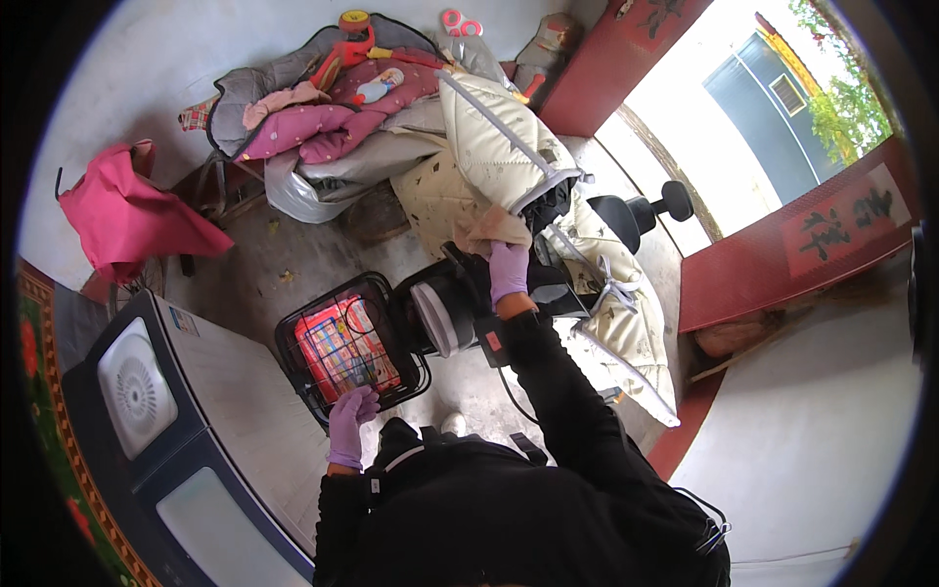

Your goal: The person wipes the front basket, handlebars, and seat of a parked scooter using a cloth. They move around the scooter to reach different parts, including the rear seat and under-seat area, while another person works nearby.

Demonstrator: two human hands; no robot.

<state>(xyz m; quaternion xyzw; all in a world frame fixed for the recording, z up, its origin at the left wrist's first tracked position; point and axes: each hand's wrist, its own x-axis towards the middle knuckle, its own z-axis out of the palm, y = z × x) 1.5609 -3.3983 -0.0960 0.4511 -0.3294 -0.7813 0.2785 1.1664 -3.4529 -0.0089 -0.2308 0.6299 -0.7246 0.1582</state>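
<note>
My right hand [508, 271], in a thin purple glove, is closed on a beige cloth [502, 226] over the front of an electric scooter. A cream quilted scooter apron [493, 136] lies around the handlebar, with a ribbon bow [615, 287] on its right part. My left hand [353, 422], gloved too, is at the near rim of a black wire basket [423, 378] behind the seat; its fingers are apart and seem to hold nothing. In the basket lies a red package with colourful print [345, 345]. A black mirror [676, 201] sticks out on the right.
A twin-tub washing machine [235, 411] stands at the left. Beyond it is a pink cover [132, 213] over something with a spoked wheel. Quilted covers [359, 110], a red toy scooter [352, 51] and a silver plastic sheet [308, 191] are piled by the wall. Red door panels [763, 271] flank the doorway.
</note>
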